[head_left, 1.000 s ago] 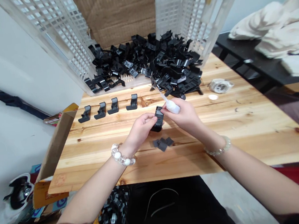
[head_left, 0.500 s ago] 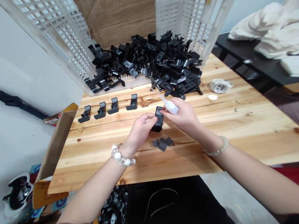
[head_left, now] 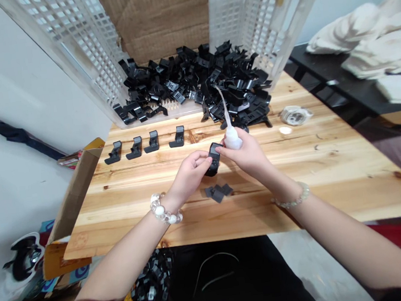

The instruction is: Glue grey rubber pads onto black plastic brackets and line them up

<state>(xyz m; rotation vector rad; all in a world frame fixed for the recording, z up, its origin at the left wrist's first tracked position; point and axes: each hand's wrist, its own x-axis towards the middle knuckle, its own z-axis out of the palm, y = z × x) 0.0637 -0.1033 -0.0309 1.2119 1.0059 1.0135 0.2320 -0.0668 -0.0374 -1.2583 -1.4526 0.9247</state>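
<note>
My left hand (head_left: pixel 187 172) is closed on a small black plastic clip (head_left: pixel 211 160), held just above the wooden table (head_left: pixel 333 174). My right hand (head_left: pixel 249 154) grips a small white squeeze bottle (head_left: pixel 232 139) with a long thin nozzle that points up and away; its fingertips also touch the clip. A few flat dark pads (head_left: pixel 219 192) lie on the table just below both hands.
A row of several black clips (head_left: pixel 145 144) stands on the table's left side. Behind it a white lattice crate (head_left: pixel 77 53) on its side spills a heap of black clips (head_left: pixel 200 87). A tape roll (head_left: pixel 295 114) and a white cap (head_left: pixel 285 130) lie at right. A cardboard box (head_left: pixel 72 203) sits at the left edge.
My right hand has turned the bottle so the nozzle now points upward instead of lying low to the left. The left hand and clip have hardly moved.
</note>
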